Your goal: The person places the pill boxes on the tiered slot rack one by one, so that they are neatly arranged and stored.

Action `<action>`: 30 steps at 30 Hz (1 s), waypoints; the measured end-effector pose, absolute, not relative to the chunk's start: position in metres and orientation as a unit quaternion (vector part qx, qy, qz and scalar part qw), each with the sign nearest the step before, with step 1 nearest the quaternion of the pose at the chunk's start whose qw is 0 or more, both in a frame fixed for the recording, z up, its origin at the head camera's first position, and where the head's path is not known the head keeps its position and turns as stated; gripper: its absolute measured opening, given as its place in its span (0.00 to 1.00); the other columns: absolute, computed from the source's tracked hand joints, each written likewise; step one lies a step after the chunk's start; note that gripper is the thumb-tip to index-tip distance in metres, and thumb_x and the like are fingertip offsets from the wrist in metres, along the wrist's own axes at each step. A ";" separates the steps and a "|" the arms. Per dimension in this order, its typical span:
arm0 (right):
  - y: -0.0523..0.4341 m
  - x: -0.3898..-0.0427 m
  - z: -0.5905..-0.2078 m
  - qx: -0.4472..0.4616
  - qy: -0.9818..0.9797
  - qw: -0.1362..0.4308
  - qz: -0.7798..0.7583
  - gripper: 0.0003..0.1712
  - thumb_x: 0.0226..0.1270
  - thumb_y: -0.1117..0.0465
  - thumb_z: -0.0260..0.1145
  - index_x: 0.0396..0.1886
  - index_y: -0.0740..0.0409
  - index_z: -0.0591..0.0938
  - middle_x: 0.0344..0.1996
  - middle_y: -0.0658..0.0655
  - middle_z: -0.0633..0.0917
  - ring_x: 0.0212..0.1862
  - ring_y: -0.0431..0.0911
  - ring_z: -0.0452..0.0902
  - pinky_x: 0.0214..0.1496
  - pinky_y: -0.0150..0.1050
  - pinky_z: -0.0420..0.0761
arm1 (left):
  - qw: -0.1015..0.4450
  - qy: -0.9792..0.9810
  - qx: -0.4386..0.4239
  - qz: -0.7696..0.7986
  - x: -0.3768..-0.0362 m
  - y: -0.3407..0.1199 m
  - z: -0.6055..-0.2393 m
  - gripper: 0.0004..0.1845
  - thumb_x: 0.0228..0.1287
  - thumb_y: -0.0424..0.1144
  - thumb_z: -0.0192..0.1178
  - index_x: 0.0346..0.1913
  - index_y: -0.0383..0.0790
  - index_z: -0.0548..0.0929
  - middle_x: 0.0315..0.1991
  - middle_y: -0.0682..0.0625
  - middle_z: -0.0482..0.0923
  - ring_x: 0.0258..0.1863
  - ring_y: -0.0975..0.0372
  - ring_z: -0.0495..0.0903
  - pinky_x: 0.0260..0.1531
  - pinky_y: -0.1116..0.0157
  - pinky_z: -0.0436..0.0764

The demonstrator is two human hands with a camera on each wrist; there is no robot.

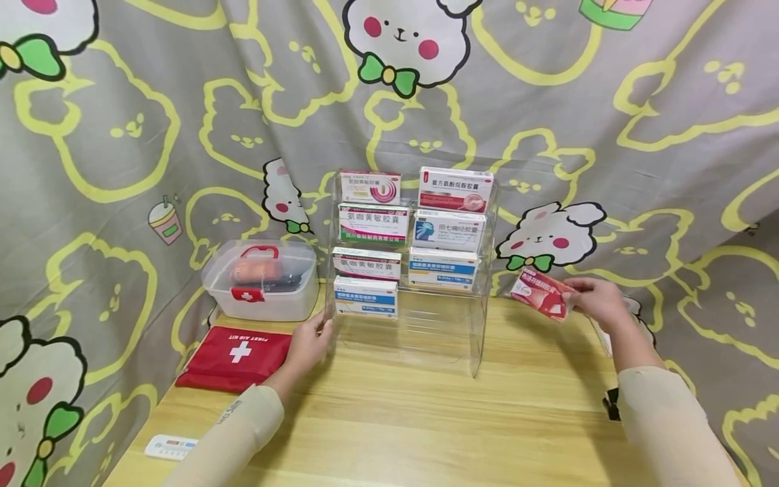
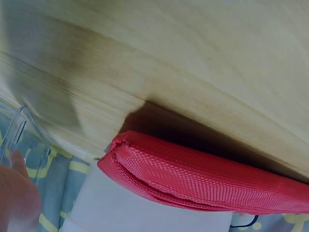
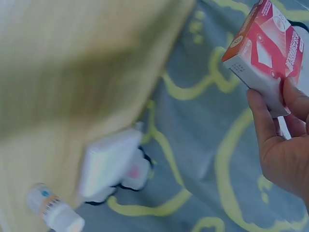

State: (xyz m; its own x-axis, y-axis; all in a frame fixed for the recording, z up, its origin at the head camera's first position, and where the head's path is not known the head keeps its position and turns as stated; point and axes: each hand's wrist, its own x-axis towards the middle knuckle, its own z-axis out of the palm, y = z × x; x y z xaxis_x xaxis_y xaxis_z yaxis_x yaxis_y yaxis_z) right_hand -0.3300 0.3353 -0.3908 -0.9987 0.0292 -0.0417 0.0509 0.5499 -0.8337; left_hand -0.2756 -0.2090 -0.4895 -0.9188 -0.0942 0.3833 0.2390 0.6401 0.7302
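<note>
My right hand (image 1: pixel 599 302) pinches a red and white medicine box (image 1: pixel 541 294) between thumb and fingers, off to the right of the rack. In the right wrist view, the same medicine box (image 3: pixel 270 55) is tilted, its lower end in the fingers of the right hand (image 3: pixel 287 150). A clear display rack (image 1: pixel 441 331) stands upright on the table. At its left side edge, my left hand (image 1: pixel 308 346) grips the rack. Several medicine boxes fill its upper tiers; a blue and white box (image 1: pixel 366 298) sits lowest at the left, and the tier space to its right holds no box.
A red first aid pouch (image 1: pixel 240 358) lies left of the left hand, with a clear-lidded white case (image 1: pixel 280 301) behind it. A white test cassette (image 1: pixel 170 447) lies at front left. Toward the right edge are a white bottle (image 3: pixel 55 210), a white box (image 3: pixel 108 162) and a black object (image 1: pixel 611 404).
</note>
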 end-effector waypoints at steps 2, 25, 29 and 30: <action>0.335 -0.326 -0.377 0.030 0.885 -0.002 -0.465 0.29 0.67 0.61 0.60 0.61 0.76 0.68 0.55 0.77 0.72 0.33 0.34 0.78 0.38 0.35 0.83 | 0.197 -0.883 -0.038 -0.425 -0.275 -0.210 -0.489 0.16 0.63 0.32 0.56 0.54 0.33 0.80 0.41 0.37 0.84 0.40 0.50 0.83 0.42 0.53 0.82; 0.284 -0.273 -0.266 0.043 0.892 -0.107 -0.437 0.33 0.61 0.48 0.66 0.61 0.62 0.74 0.46 0.54 0.80 0.31 0.27 0.77 0.34 0.25 0.80 | 0.213 -0.880 -0.055 -0.422 -0.276 -0.211 -0.488 0.16 0.63 0.31 0.56 0.54 0.32 0.80 0.42 0.36 0.83 0.40 0.49 0.84 0.41 0.52 0.82; 0.266 -0.267 -0.261 0.006 0.897 -0.111 -0.428 0.29 0.61 0.51 0.66 0.59 0.62 0.76 0.48 0.61 0.82 0.32 0.27 0.77 0.33 0.25 0.80 | 0.212 -0.881 -0.056 -0.419 -0.276 -0.209 -0.490 0.16 0.63 0.31 0.56 0.53 0.31 0.80 0.41 0.36 0.83 0.39 0.49 0.84 0.40 0.53 0.82; 0.262 -0.266 -0.261 -0.003 0.898 -0.109 -0.425 0.29 0.61 0.52 0.66 0.58 0.62 0.76 0.49 0.64 0.81 0.32 0.27 0.77 0.33 0.25 0.80 | 0.211 -0.881 -0.055 -0.420 -0.275 -0.209 -0.490 0.16 0.63 0.31 0.56 0.53 0.32 0.80 0.41 0.36 0.83 0.39 0.49 0.84 0.40 0.53 0.82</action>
